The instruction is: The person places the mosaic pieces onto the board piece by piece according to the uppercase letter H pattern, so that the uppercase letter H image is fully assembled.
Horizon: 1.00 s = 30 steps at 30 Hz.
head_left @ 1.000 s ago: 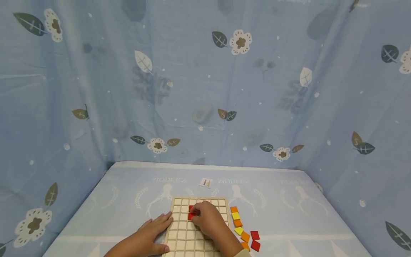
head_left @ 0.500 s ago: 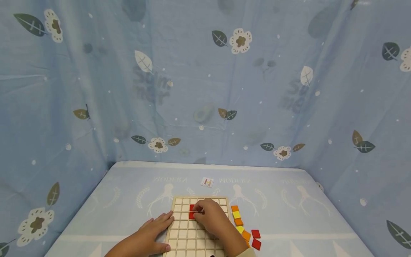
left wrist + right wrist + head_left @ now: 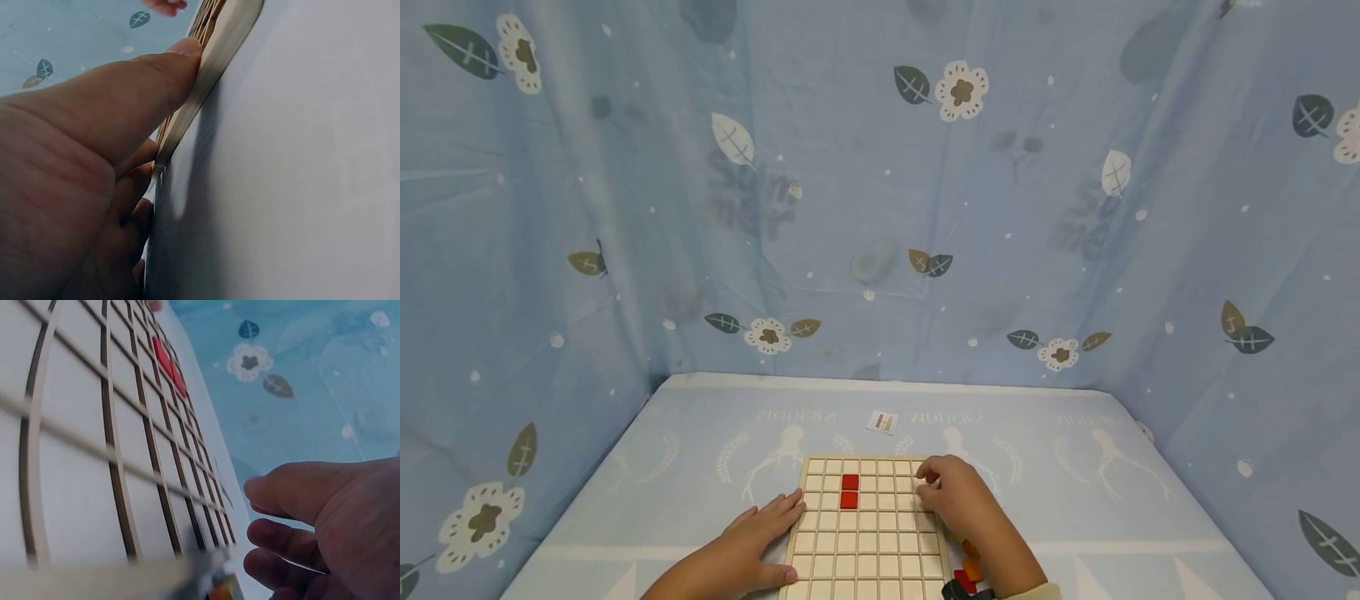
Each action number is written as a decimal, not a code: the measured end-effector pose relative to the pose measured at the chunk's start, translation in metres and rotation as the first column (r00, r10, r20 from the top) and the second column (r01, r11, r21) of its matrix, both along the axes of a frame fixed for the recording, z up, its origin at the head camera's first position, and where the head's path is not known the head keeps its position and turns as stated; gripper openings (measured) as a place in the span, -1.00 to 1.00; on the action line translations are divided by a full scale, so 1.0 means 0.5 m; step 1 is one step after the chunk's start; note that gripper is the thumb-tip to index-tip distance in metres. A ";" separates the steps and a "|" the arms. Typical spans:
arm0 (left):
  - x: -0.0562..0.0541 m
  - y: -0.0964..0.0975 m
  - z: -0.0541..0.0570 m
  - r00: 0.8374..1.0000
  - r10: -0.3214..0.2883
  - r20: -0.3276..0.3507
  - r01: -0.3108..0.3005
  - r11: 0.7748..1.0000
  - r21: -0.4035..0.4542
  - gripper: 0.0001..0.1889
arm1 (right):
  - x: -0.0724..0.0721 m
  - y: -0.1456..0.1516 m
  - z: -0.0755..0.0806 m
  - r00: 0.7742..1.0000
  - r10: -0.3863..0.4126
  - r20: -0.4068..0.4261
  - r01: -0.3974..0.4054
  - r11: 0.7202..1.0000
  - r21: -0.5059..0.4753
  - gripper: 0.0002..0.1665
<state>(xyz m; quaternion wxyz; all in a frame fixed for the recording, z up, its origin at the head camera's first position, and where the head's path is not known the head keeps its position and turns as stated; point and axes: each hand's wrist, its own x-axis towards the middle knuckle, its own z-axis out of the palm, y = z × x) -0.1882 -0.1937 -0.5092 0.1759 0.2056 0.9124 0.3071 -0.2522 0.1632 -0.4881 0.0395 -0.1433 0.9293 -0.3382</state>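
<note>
A wooden grid board (image 3: 846, 543) lies flat at the front of the table. Two red square tiles (image 3: 849, 492) sit in neighbouring cells of one column, towards its far side. My left hand (image 3: 745, 543) rests along the board's left edge with fingers straight; the left wrist view has the thumb (image 3: 137, 94) against the wooden rim. Over the right edge is my right hand (image 3: 957, 497), its fingers loosely bent. Nothing shows between thumb and fingers in the right wrist view. Loose tiles, orange (image 3: 972, 569) and red (image 3: 964, 581) among them, lie right of the board, partly hidden by my right arm.
A small printed card (image 3: 882, 422) lies beyond the board's far edge. Blue patterned cloth (image 3: 880, 208) hangs behind and on both sides of the table (image 3: 700, 467). A black object (image 3: 957, 591) shows at my right wrist.
My right hand has left the red tiles and moved right to the board's right edge. Both red tiles are now uncovered, while more loose tiles are hidden. My left hand stays put.
</note>
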 end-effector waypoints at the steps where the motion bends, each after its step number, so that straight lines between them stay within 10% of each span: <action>1: -0.001 0.001 -0.001 1.000 -0.003 0.003 0.003 1.000 0.005 0.04 | 0.001 0.013 0.000 1.000 0.000 0.003 0.000 1.000 0.004 -0.82; 15: -0.006 -0.006 -0.006 0.999 -0.043 -0.004 0.043 0.999 0.028 0.04 | 0.020 0.134 0.011 0.958 -0.048 0.283 0.033 0.998 0.058 -0.83; 30: 0.003 0.002 0.003 1.000 0.016 0.014 -0.016 1.000 0.005 0.05 | 0.071 0.184 -0.013 0.954 -0.158 0.255 0.119 0.979 0.163 -0.60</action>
